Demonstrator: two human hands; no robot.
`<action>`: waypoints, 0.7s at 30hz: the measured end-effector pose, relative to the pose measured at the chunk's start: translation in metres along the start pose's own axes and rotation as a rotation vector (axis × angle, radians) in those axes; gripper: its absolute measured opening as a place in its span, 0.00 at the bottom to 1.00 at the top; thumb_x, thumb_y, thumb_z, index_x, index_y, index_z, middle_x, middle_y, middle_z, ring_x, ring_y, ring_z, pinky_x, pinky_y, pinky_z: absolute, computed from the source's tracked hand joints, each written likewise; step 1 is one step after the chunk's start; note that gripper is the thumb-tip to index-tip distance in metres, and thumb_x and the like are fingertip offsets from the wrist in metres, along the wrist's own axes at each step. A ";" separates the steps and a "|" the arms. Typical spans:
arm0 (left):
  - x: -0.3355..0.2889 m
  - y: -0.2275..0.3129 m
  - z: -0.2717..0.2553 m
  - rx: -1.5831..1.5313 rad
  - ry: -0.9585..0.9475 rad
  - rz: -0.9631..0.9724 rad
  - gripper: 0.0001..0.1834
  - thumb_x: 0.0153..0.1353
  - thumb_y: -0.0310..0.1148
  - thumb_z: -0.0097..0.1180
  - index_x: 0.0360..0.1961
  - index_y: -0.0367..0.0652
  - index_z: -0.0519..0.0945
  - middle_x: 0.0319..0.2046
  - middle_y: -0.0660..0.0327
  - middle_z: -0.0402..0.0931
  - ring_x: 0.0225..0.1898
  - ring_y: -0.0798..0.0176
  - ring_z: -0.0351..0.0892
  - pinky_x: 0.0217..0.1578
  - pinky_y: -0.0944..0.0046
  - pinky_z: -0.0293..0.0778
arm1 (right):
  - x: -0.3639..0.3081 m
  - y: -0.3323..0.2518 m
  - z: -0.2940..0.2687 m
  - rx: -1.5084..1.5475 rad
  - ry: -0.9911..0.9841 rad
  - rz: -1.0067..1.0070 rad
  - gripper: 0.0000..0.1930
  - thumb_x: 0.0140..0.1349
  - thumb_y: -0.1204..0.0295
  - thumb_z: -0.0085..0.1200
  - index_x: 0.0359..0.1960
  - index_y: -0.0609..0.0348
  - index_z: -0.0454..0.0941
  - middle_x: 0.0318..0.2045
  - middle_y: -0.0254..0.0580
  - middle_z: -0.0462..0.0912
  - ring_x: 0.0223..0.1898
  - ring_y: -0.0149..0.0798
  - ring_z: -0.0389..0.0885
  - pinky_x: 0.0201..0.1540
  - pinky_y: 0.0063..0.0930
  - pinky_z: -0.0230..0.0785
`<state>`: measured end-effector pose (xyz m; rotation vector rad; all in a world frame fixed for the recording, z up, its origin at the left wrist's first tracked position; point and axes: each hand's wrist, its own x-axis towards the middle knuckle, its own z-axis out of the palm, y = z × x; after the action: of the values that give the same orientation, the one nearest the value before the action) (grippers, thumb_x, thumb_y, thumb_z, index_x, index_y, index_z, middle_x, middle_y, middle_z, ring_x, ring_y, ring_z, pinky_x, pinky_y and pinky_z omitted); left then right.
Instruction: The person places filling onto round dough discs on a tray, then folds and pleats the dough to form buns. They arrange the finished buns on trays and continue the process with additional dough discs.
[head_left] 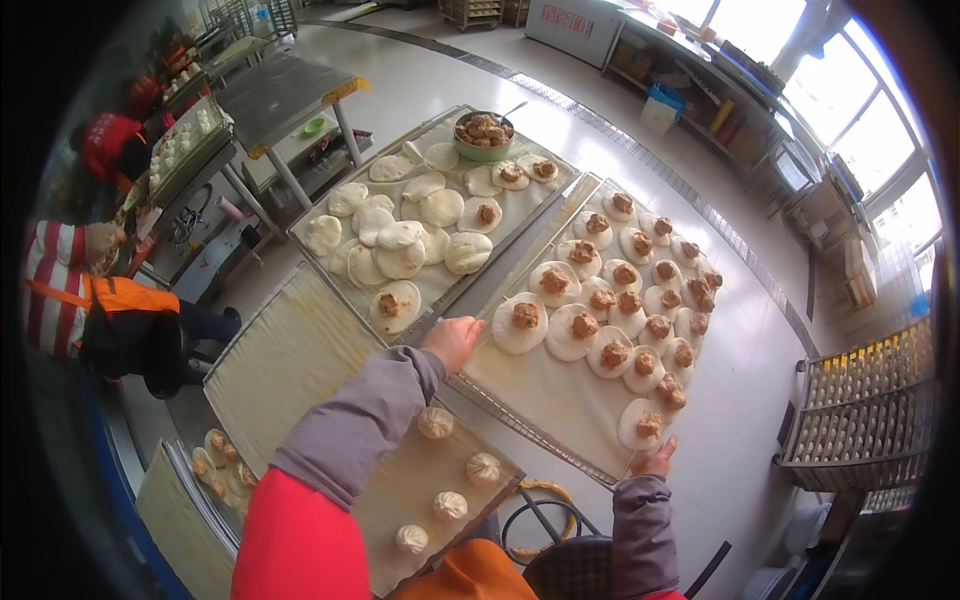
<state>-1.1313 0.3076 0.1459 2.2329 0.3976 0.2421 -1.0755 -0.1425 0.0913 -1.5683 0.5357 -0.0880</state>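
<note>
Both ends of a lined wire tray's near edge are in my grip, and the tray (520,395) is tilted away to the right. My left hand (453,343) is closed on its near left corner, and my right hand (655,458) is wrapped round the near right corner, its fingers partly hidden. On it lie several flat dough rounds topped with brown filling (583,325). Just left of it, a second lined tray (355,285) carries plain dough rounds (400,235), a few with filling. Toward its far end stands a green bowl (485,152) of filling with a spoon handle sticking out.
Below my left arm, a lined tray (400,480) bears several pleated buns (450,506). More filled rounds (222,465) lie at lower left. A stool (540,520) stands by me. Co-workers (110,300) are at the left. A rack of trays (865,400) stands right.
</note>
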 end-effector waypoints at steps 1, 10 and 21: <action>0.004 -0.004 0.003 0.036 0.014 -0.004 0.20 0.69 0.45 0.44 0.29 0.41 0.76 0.27 0.44 0.77 0.34 0.36 0.75 0.33 0.43 0.70 | 0.000 -0.001 0.004 0.086 -0.044 0.061 0.36 0.66 0.46 0.47 0.62 0.68 0.64 0.52 0.49 0.77 0.49 0.45 0.78 0.51 0.34 0.71; 0.013 -0.021 -0.002 0.284 -0.066 -0.110 0.17 0.69 0.43 0.45 0.32 0.41 0.76 0.29 0.45 0.78 0.35 0.38 0.76 0.35 0.44 0.71 | -0.015 -0.010 0.017 -0.121 -0.076 0.135 0.36 0.69 0.45 0.41 0.62 0.68 0.67 0.59 0.50 0.71 0.57 0.42 0.73 0.58 0.29 0.67; 0.015 -0.026 -0.007 0.221 -0.023 -0.147 0.16 0.68 0.43 0.47 0.34 0.42 0.78 0.32 0.48 0.79 0.36 0.41 0.78 0.37 0.46 0.72 | -0.006 -0.003 0.012 -0.017 -0.262 0.037 0.35 0.71 0.45 0.39 0.64 0.67 0.62 0.57 0.51 0.73 0.53 0.46 0.75 0.56 0.35 0.69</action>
<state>-1.1244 0.3342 0.1307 2.4059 0.5983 0.0977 -1.0753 -0.1288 0.0948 -1.5568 0.3596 0.1486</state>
